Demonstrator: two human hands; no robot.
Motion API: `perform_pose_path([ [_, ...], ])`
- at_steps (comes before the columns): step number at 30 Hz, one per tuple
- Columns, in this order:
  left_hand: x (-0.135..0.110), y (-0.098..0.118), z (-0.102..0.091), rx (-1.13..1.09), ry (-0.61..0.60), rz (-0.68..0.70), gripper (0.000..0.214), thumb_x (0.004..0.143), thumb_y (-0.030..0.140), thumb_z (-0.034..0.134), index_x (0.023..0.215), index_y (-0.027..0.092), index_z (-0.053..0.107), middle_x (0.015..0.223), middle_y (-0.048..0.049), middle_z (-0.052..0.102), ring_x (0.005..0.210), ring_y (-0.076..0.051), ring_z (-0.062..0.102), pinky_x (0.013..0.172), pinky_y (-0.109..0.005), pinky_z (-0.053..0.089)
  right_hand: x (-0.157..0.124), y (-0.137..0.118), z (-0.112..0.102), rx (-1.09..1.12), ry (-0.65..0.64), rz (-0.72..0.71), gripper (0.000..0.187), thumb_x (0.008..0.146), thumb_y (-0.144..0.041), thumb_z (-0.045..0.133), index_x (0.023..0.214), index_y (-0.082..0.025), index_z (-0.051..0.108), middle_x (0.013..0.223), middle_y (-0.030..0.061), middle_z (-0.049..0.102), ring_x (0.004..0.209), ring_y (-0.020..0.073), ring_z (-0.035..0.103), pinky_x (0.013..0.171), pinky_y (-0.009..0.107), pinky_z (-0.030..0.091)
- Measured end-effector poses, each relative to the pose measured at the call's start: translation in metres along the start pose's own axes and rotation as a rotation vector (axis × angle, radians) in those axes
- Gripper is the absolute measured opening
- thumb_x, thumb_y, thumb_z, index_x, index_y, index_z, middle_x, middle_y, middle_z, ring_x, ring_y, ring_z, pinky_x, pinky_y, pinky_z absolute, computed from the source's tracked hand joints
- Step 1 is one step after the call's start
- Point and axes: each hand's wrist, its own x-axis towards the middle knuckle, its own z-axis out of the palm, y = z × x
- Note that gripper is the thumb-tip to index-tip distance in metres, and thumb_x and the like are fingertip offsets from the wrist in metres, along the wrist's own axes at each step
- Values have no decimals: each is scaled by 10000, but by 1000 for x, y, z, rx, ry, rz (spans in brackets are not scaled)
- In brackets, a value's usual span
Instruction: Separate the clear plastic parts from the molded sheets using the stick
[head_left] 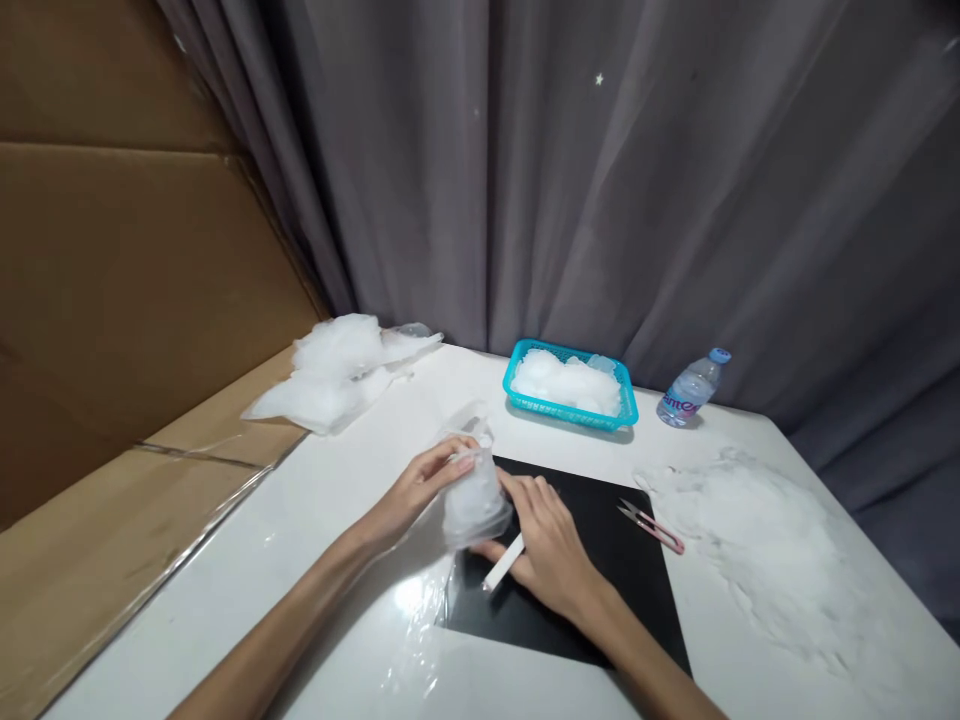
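Above the left edge of a black mat (pixel 615 600), a translucent whitish pouch (pixel 472 505) is held up between my two hands; its exact kind and contents are blurred. My left hand (pixel 427 485) is closed on its upper left side, thumb and fingers pinching it. On the other side, my right hand (pixel 546 540) touches the pouch with its fingers. A slim white stick (pixel 502 563) is gripped in that same hand, its end pointing down to the left. Pink-handled thread snips (pixel 652 525) lie at the mat's right edge, blades apart.
A turquoise basket (pixel 570 410) of white fluffy stuffing (pixel 564 382) stands behind the mat. Right of it is a water bottle (pixel 691 390). Loose stuffing (pixel 787 560) spreads on the right, and a bag of stuffing (pixel 337 370) lies back left beside cardboard (pixel 135 330).
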Motion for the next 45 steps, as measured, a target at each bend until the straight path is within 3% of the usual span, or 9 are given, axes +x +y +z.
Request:
perform_pose_path([
  [4, 0, -7, 11, -25, -75, -13, 373, 1027, 517, 517, 990, 207, 722, 1024, -70, 683, 1012, -250, 653, 930, -365, 513, -2, 10, -7, 70, 59, 29, 370, 972, -103, 472, 1282, -189, 657, 1086, 116, 688, 981, 299, 608, 869, 453, 538],
  [10, -8, -2, 21, 444, -166, 126, 344, 1000, 529, 613, 879, 231, 735, 777, -30, 608, 830, -237, 561, 844, -385, 466, -28, 37, -36, 51, -87, -56, 617, 975, -34, 393, 1554, -222, 490, 1155, 110, 699, 984, 282, 598, 895, 461, 528],
  [12, -12, 2, 28, 439, -262, 178, 327, 1023, 494, 598, 861, 242, 730, 839, -44, 642, 916, -251, 575, 904, -404, 472, -42, 42, -42, 170, -109, -9, 619, 1004, -57, 400, 1580, -278, 454, 1125, 75, 717, 933, 253, 598, 848, 416, 536],
  [15, -17, 4, 40, 286, -331, 167, 271, 1028, 476, 603, 919, 279, 754, 1204, -66, 649, 1232, -275, 542, 1099, -444, 432, -58, 47, -50, 283, -82, 24, 567, 1045, -118, 431, 1559, -352, 480, 1111, 49, 719, 912, 233, 596, 795, 376, 523],
  [20, -15, -7, 48, 168, -296, 87, 237, 1030, 465, 603, 1192, 302, 659, 1396, -75, 575, 1323, -257, 547, 1148, -438, 442, -73, 60, -69, 210, -51, 20, 469, 1050, -149, 484, 1426, -385, 632, 1229, 72, 680, 1032, 254, 604, 870, 412, 506],
  [25, -5, -34, 38, 559, -150, 152, 500, 1012, 553, 592, 1429, 287, 517, 1449, -107, 566, 1342, -333, 508, 1145, -522, 402, -81, 70, -78, 202, -118, 76, 446, 1008, -100, 522, 1337, -354, 683, 1266, 70, 686, 1108, 268, 616, 957, 445, 502],
  [36, 3, -37, 36, 556, -135, 66, 390, 980, 607, 604, 1076, 236, 675, 1060, -56, 606, 1011, -269, 515, 938, -429, 449, -81, 63, -90, 351, -118, 379, 291, 1069, -256, 437, 1149, -262, 717, 1150, 60, 731, 1035, 256, 642, 910, 393, 489],
  [41, 1, -41, 33, 494, -140, 37, 336, 965, 591, 643, 1034, 277, 740, 1249, -70, 587, 1213, -313, 496, 1111, -518, 422, -80, 59, -87, 363, -81, 387, 183, 1053, -338, 549, 1082, -261, 713, 1066, 50, 722, 949, 233, 619, 890, 379, 460],
  [45, 0, -47, 27, 369, -130, -12, 330, 1066, 507, 482, 1229, 321, 700, 1439, -54, 563, 1376, -305, 477, 1206, -510, 398, -80, 52, -90, 402, -127, 322, 122, 1029, -311, 611, 1012, -251, 717, 1076, 46, 704, 971, 217, 608, 925, 380, 451],
])
